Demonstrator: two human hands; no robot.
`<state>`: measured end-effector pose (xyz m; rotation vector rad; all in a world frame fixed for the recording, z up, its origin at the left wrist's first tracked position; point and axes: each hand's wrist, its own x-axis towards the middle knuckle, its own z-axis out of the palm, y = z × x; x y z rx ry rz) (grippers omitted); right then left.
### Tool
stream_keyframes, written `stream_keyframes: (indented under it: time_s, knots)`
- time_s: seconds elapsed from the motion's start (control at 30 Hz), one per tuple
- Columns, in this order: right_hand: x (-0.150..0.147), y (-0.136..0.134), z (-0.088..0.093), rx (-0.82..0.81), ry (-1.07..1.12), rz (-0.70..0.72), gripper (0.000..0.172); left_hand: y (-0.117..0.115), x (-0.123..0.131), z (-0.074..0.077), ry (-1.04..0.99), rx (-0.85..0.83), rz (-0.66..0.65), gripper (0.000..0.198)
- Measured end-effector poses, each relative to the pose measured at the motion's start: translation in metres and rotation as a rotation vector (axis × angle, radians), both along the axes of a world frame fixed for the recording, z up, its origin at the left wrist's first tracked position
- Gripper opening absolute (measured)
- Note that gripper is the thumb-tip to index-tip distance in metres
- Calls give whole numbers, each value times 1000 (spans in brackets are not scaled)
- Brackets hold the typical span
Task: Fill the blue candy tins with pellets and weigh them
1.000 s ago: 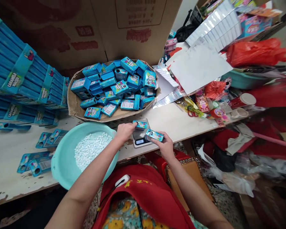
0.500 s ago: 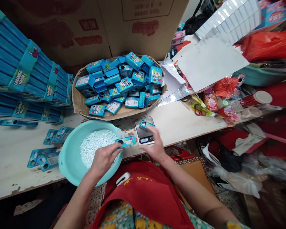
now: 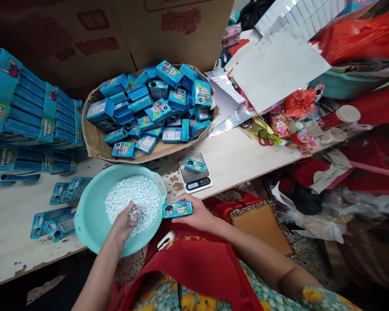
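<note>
Apparently scooping, the left hand (image 3: 122, 223) cups candies (image 3: 135, 215) in the bowl (image 3: 88, 216); at three o'clock, the right hand (image 3: 199, 213) grips a box (image 3: 178, 209), next needing steadiness.

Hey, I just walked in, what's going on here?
A person's left hand is cupped around some white pieces at the turquoise basin. The right hand holds a small blue box near the basin's edge. Another blue box lies on the digital scale. Behind, a cardboard tray holds many more.
</note>
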<state>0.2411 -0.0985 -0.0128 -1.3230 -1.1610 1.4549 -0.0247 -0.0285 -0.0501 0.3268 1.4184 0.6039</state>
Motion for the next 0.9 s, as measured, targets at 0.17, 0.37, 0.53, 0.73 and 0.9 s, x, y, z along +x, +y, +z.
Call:
stream_keyframes:
  time_s: [0.17,0.37,0.53,0.73,0.9]
  knots:
    - [15,-14,-5,-12,-44,-36,44,14,17,14,-58,50,-53,17]
    - [50,-41,-11,-174,-64,-228,41,55,77,55,-62,287,-389,22]
    - [79,-56,-18,-205,-101,-401,40,85,153,69,160,544,-808,13]
    - [96,-62,-26,-175,-125,-535,42,106,211,59,722,994,-1256,11]
    - [102,-67,-32,-192,-108,-559,42,103,223,48,862,1094,-1399,15]
